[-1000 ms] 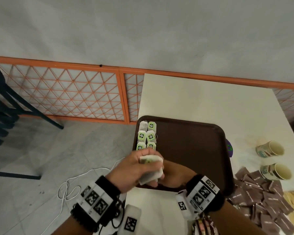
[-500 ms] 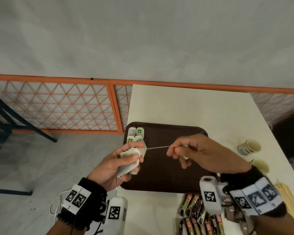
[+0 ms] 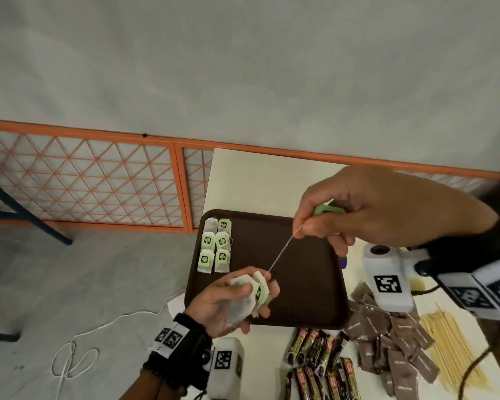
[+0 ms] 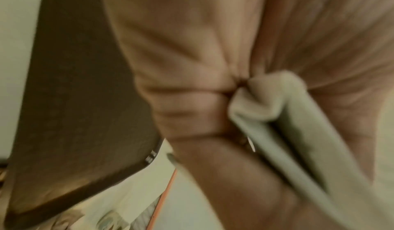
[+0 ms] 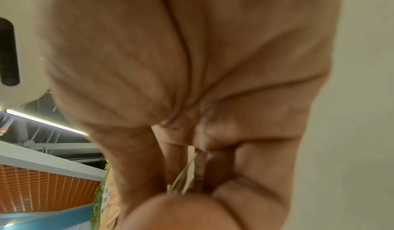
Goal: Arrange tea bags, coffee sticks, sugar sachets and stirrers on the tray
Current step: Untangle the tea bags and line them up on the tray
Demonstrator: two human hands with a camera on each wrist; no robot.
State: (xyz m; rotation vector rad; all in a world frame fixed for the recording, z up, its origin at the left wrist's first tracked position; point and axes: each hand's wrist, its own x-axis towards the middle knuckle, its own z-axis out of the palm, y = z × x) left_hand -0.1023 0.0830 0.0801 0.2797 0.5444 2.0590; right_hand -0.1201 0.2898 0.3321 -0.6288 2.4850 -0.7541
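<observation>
Over the brown tray [image 3: 300,284] we are pulling our two hands apart. A moment ago they were close together at the near edge of the tray; now our right hand [image 3: 367,209] is lifting up and away over the tray's far right corner. It is pinching a thin string [image 3: 282,254] and a green tag [image 3: 328,210] with its fingers curled. The string is stretching tight down to our left hand [image 3: 231,304], which is staying near the tray's near left corner. That hand is gripping a small bunch of tea bags [image 3: 250,293], fingers and thumb wrapped round them. We think we are tugging one tea bag loose from the bunch, so it can go next on the tray.

On the tray's far left corner, six laid tea bags [image 3: 214,245] are sitting in two neat rows. So the tea part is well begun but not done. Nothing else is on the tray yet.

The tray is lying on a pale table [image 3: 257,180]. Right of the tray, brown sachets [image 3: 393,342] are lying in a heap, and the wooden stirrers [image 3: 451,350] are lying just past them. Near the tray's front edge, dark coffee sticks [image 3: 318,362] are waiting in a pile.

Beyond the tray, an orange railing [image 3: 84,180] is running along a grey wall [image 3: 243,67]. Left of the tray, a white cord [image 3: 78,356] is curling on the grey floor.
</observation>
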